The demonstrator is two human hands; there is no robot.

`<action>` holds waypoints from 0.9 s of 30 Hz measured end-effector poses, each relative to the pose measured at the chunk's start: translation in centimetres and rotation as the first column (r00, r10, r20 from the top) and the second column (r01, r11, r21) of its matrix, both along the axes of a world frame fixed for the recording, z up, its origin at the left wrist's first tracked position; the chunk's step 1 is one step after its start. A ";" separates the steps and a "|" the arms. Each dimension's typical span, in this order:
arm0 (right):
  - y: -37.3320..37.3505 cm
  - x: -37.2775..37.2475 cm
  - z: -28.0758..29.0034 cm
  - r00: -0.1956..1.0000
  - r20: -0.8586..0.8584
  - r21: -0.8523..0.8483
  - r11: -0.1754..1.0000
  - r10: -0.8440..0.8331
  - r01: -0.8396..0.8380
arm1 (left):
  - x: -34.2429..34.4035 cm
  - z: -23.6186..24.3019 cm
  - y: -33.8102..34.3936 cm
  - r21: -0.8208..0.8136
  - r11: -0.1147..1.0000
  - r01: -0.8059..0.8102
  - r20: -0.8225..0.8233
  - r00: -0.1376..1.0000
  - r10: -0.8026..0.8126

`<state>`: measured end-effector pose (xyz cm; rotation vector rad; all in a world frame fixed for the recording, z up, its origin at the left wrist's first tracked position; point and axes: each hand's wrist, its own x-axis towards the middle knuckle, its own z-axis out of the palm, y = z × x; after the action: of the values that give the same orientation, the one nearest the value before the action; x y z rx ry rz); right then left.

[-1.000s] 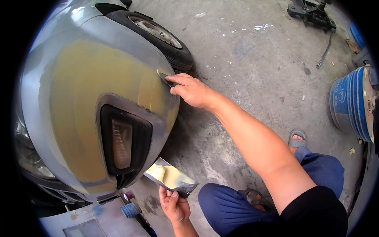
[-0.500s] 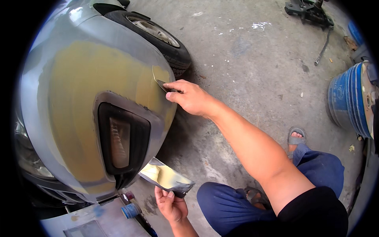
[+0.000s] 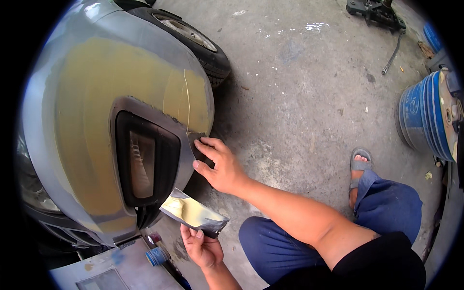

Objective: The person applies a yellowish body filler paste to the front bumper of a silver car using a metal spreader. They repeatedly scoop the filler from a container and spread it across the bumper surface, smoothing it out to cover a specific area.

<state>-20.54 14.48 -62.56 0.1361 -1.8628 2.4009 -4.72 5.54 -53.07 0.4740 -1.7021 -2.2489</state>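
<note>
My right hand grips a thin, dark putty spreader whose edge lies against the corner of the grey car bumper. A wide coat of yellowish filler covers the bumper around the dark fog-light recess. A thin raised ridge of filler runs upward from the spreader's edge. Lower down, my left hand holds a flat mixing plate by its near edge, thumb on top. Pale yellow putty is spread over the plate.
Behind the bumper is a wheel. A blue drum stands at the right, and a floor jack at the far right with a rod beside it. A small blue can and a grey panel are at the lower left.
My right hand has drawn the spreader down the bumper's corner to beside the fog-light recess, leaving a longer filler ridge. My left hand and the plate have shifted slightly left.
</note>
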 end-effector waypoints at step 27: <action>1.9 -1.0 -4.3 0.969 0.024 0.165 0.955 0.247 -0.248 | 0.6 0.2 -0.2 -0.004 1.000 0.001 -0.017 1.000 -0.001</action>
<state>-21.57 16.33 -66.89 0.4023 -2.1649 2.3903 -4.14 5.37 -52.90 0.4519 -1.6980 -2.2438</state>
